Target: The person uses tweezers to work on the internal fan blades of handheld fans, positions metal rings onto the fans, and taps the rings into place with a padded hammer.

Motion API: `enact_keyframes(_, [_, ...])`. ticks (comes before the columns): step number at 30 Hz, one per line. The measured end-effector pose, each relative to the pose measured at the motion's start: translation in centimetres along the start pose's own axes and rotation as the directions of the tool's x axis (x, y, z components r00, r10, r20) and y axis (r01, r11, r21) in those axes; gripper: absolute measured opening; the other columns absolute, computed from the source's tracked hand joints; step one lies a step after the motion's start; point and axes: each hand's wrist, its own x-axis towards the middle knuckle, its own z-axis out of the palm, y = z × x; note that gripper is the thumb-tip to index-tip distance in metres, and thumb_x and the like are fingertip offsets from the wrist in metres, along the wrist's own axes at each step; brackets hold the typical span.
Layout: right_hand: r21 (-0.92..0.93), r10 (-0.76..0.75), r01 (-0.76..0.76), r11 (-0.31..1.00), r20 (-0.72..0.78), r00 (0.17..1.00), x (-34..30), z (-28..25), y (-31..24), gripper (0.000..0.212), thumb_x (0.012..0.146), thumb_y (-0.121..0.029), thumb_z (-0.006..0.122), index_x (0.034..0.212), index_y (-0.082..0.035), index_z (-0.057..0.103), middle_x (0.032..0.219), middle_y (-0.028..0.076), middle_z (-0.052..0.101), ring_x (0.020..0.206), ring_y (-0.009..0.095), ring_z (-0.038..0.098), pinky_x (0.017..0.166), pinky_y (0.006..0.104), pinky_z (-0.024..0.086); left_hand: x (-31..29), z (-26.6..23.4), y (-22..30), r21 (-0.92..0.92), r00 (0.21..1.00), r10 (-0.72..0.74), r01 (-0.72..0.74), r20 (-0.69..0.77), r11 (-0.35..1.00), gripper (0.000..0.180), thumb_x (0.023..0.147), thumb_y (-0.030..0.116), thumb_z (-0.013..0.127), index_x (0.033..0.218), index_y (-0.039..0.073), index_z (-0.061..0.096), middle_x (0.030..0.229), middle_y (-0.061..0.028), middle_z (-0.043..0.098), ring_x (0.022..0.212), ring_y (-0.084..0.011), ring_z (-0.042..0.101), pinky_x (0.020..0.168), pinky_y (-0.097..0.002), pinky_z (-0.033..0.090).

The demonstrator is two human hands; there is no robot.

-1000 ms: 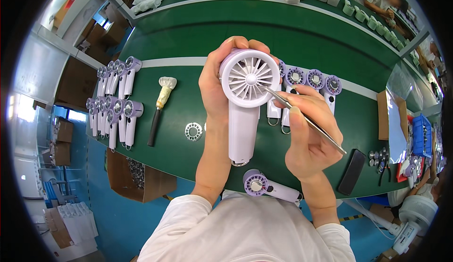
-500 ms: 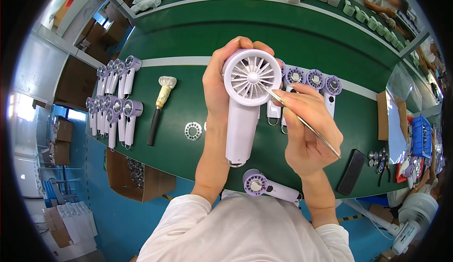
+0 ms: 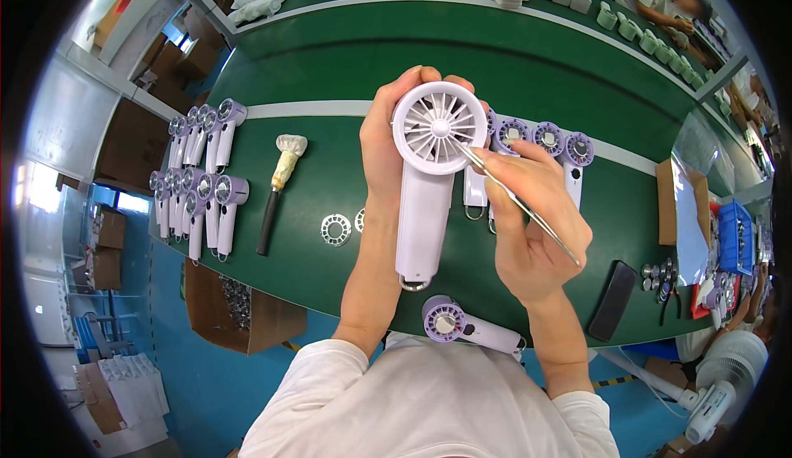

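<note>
A pale lilac handheld fan [image 3: 422,227] is held upright above the green table, its round bladed grille toward me. My left hand [image 3: 382,136] wraps around the fan's head from the left and behind. In my right hand [image 3: 540,219] is a pair of thin metal tweezers [image 3: 521,202], whose tips meet the lower right of the grille. Below them another lilac fan [image 3: 491,334] lies on its side by the table's near edge. Several similar fans [image 3: 548,138] lie in a row partly behind my right hand. A silver slotted ring [image 3: 336,230] lies left of my left forearm, with a second one partly hidden.
More lilac fans [image 3: 198,186] stand grouped at the left. A mallet with a wrapped head [image 3: 285,161] lies beside them. At the right are a black phone [image 3: 612,301], pliers [image 3: 670,297] and a blue bin [image 3: 736,235]. A carton [image 3: 276,322] sits below the table edge.
The fan and my left hand have shifted slightly up. My right hand has moved a little left with the tweezers, whose tips stay at the grille's lower right.
</note>
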Motion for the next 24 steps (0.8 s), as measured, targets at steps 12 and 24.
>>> enact_keyframes(12, [-0.381,0.613,-0.723,0.576,-0.383,0.691,-8.4,-11.3,1.7,0.027,0.103,-0.011,0.048,0.123,0.003,0.057,0.094,0.011,0.065,0.082,0.015,0.057,0.076,0.0316,0.048,0.4,-1.7,0.4,0.043,0.968,-0.021,0.011,0.249,0.999,0.028,0.102,0.031,0.040,0.094,0.011,0.057,0.098,-0.0139,0.059,0.094,-0.0316,0.060,0.066,-0.0461,0.056])
enact_keyframes(24, [-0.924,0.540,-0.325,0.202,-0.172,0.824,-15.4,-13.6,3.7,0.031,0.086,-0.012,0.070,0.113,-0.001,0.063,0.120,0.023,0.056,0.115,0.041,0.051,0.100,0.0504,0.039,-0.1,1.5,-3.0,0.458,0.996,0.084,-0.078,0.007,0.886,0.027,0.098,0.022,0.046,0.094,-0.001,0.058,0.097,-0.0219,0.067,0.087,-0.0237,0.066,0.081,-0.0318,0.053])
